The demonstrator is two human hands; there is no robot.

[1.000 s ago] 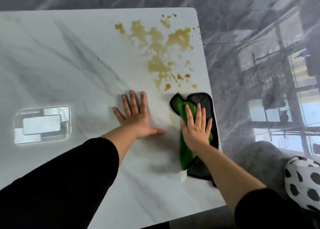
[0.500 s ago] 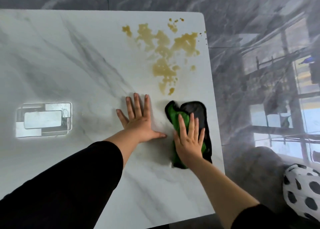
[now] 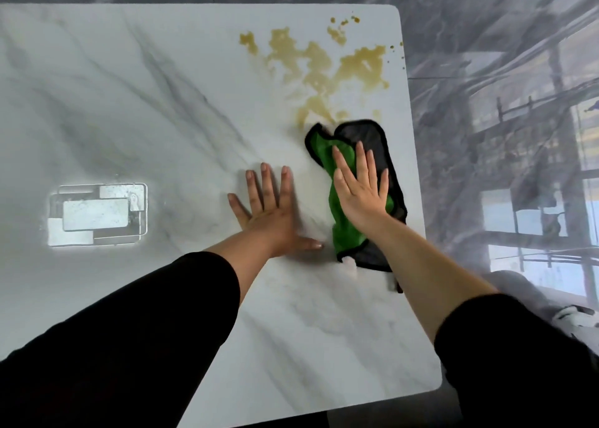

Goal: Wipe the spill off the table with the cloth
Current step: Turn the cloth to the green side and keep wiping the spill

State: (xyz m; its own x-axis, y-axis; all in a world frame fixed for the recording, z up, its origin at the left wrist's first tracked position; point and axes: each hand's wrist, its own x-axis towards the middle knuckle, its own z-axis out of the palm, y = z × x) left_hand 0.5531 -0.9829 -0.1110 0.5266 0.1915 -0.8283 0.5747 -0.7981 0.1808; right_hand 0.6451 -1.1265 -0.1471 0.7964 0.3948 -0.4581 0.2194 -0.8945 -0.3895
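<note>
A brown spill (image 3: 324,67) spreads over the far right part of the white marble table (image 3: 129,87), reaching almost to the right edge. A green and dark grey cloth (image 3: 372,135) lies just near of the spill, its far edge touching the spill's lowest patch. My right hand (image 3: 361,190) lies flat on the cloth with fingers stretched forward, pressing it to the table. My left hand (image 3: 269,210) rests flat on the bare tabletop to the left of the cloth, fingers spread, holding nothing.
The table's right edge (image 3: 418,200) runs close beside the cloth, with glossy grey floor beyond. A bright rectangular reflection (image 3: 97,213) shows on the tabletop at left. A black-spotted white object (image 3: 577,314) sits low at the right.
My right hand has slid the cloth forward into the near end of the spill; the small near drops are gone. My left hand stays planted.
</note>
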